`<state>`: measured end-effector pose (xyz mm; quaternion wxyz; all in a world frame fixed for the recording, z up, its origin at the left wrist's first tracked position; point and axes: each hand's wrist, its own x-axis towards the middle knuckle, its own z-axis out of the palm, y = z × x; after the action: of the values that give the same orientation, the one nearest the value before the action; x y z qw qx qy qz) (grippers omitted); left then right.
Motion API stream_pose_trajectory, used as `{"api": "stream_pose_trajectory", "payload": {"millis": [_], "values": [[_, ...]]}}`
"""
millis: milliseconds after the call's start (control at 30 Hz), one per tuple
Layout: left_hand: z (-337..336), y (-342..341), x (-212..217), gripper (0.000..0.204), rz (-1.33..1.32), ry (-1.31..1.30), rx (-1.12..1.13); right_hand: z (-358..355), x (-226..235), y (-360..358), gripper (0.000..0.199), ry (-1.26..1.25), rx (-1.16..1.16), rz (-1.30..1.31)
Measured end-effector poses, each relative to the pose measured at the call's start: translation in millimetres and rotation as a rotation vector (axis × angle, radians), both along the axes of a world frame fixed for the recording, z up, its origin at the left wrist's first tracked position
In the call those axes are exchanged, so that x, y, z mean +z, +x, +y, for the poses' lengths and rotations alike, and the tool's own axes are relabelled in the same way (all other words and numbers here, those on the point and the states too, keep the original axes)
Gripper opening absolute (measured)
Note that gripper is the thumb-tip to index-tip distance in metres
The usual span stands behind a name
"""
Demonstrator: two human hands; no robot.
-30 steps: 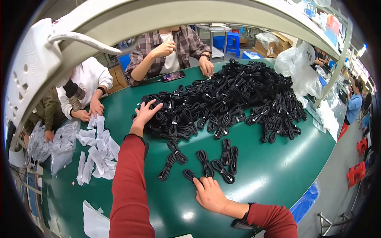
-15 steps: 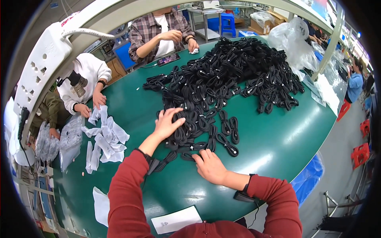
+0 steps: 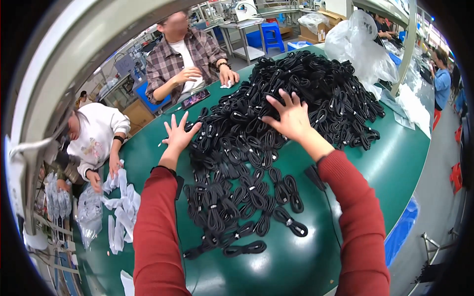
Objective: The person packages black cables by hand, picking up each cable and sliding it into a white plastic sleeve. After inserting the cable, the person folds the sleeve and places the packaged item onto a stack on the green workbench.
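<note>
Black coiled cables (image 3: 247,128): big heap over the middle and far side of the green table (image 3: 400,160), smaller bundles spread on the near side. Left hand (image 3: 178,137) splayed wide at the heap's left edge, right hand (image 3: 295,122) splayed wide over its middle; neither grips anything, can't tell if they touch cable. Tabletop glossy, reflecting light. Phone (image 3: 195,98) near far edge, by person in plaid shirt (image 3: 210,48). Person in white top (image 3: 101,130) at left, next to white strips (image 3: 129,204). Behind: metal cart (image 3: 242,30), blue stool (image 3: 272,34). Containers: cardboard box (image 3: 310,35) with clear plastic at its top; large clear bag (image 3: 358,49) beside heap, contents unclear; clear packets (image 3: 90,217) far left, contents unreadable.
</note>
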<state>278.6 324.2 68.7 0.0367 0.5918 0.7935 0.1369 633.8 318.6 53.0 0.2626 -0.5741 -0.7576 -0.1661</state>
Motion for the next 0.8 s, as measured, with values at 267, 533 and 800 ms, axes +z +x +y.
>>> {"api": "stream_pose_trajectory", "payload": {"millis": [267,533,800], "values": [[56.2,-44.8,-66.9,0.071,-0.049,-0.144,-0.22,40.2,-10.5,-25.3,0.077,-0.179,-0.017,0.068],[-22.7,-2.5,-60.2,0.073,-0.076,-0.259,-0.375,-18.2,-23.0,-1.1,0.079,-0.532,0.371,0.398],[-106.6,14.8,-58.6,0.085,-0.012,-0.304,-0.438,-104.5,-21.1,-3.9,0.08,-0.55,0.512,0.348]]}}
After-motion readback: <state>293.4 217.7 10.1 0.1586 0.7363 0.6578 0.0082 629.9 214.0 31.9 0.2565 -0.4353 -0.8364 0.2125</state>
